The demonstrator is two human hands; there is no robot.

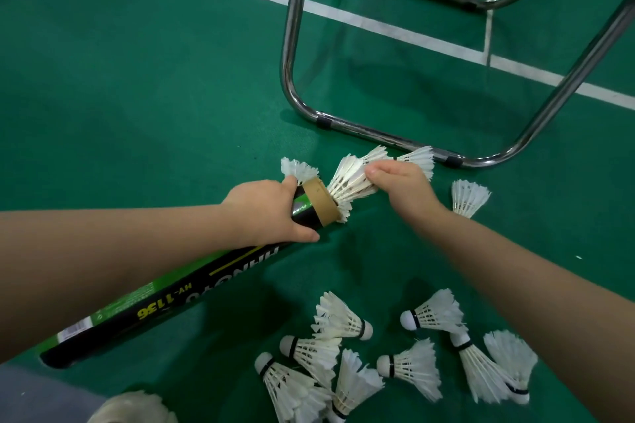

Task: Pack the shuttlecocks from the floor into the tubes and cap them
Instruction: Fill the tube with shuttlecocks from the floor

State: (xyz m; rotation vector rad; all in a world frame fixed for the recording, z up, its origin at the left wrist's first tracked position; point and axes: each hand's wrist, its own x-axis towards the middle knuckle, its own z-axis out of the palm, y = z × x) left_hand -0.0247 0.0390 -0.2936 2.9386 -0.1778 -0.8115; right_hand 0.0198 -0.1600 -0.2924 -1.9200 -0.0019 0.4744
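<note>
- The green court floor [137, 96] fills the view, crossed by a white line [343, 15].
- A chrome tube frame [378, 138] stands on the floor at upper right, its lower bar just beyond the hands.
- The black-and-green tube [192, 288] runs slantwise from lower left up to the centre, its open cardboard mouth [321, 201] facing right.
- The left hand [268, 213] wraps round the tube just behind that mouth, thumb underneath.
- The right hand [402, 187] has its fingers curled over the feather skirt of the held shuttlecock [347, 182], whose narrow end sits in the tube mouth.
- A loose pile of shuttlecocks [343, 321] lies on the floor at lower centre and right, under the right forearm.
- A single shuttlecock [469, 197] lies to the right of the right wrist.
- Another one [297, 168] lies just behind the tube mouth.
- A further shuttlecock [419, 158] shows past the right hand's knuckles.
</note>
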